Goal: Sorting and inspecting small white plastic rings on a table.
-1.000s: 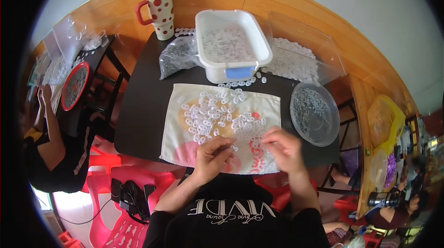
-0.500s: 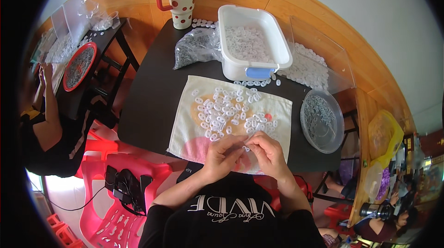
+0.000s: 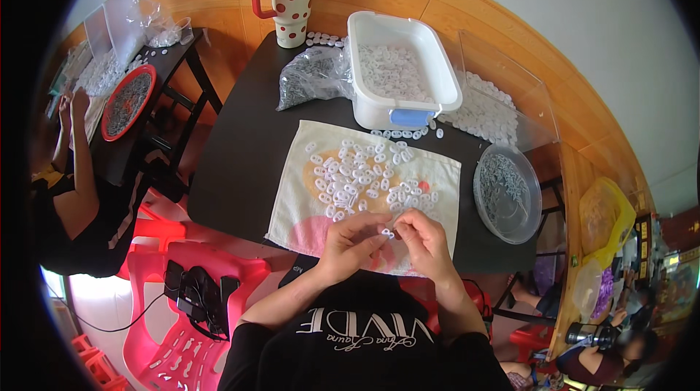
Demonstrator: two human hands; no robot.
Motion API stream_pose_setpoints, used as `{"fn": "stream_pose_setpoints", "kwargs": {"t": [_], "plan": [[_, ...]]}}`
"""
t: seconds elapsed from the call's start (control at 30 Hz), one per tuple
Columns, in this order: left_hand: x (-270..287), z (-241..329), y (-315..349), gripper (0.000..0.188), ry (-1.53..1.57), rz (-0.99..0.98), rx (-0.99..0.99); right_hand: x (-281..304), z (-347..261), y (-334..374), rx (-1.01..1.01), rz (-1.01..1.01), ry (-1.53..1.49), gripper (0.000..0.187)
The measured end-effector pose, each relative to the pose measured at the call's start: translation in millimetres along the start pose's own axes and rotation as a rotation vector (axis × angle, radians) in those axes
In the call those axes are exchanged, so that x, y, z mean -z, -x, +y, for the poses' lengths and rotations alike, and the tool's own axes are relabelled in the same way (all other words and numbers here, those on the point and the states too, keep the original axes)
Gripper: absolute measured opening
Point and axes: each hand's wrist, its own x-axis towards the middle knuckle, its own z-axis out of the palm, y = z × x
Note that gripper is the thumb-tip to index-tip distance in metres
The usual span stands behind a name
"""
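Note:
Over the near edge of a printed cream towel, my left hand pinches a small white oval piece with two holes between thumb and fingertips. My right hand is closed in a pinch close beside that piece, and what its fingertips hold is too small to make out. Just beyond my hands, a loose pile of the same white two-hole pieces is spread on the towel. A smaller cluster of white pieces lies to the pile's right.
A white tub of white pieces stands behind the towel, beside a bag of small grey parts. At right are a clear round dish of grey parts and a clear bin. A dotted tumbler stands at back left; another person sits left.
The white piece shows more plainly between my hands now, and my right fingertips have shifted slightly. The whole view has moved a little; the pile looks the same.

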Motion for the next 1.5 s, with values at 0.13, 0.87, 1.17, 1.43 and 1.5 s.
{"fn": "stream_pose_setpoints", "kwargs": {"t": [0.13,0.87,1.17,1.43,1.5], "plan": [[1,5,0,0.029,-0.005,-0.015,-0.023,0,9,8,-0.136,0.136,-0.167,0.013],[41,93,72,0.010,-1.567,-0.558,0.149,15,28,26,-0.125,0.202,-0.212,0.010],[-12,41,-6,0.015,-1.708,0.068,-0.405,7,13,25,-0.087,0.250,-0.192,0.009],[-5,27,-17,0.016,-1.525,-0.014,-0.601,8,16,27,-0.076,0.236,-0.215,0.008],[-6,25,-17,0.015,-1.351,-0.036,-0.571,7,14,24,-0.053,0.231,-0.195,0.007]]}}
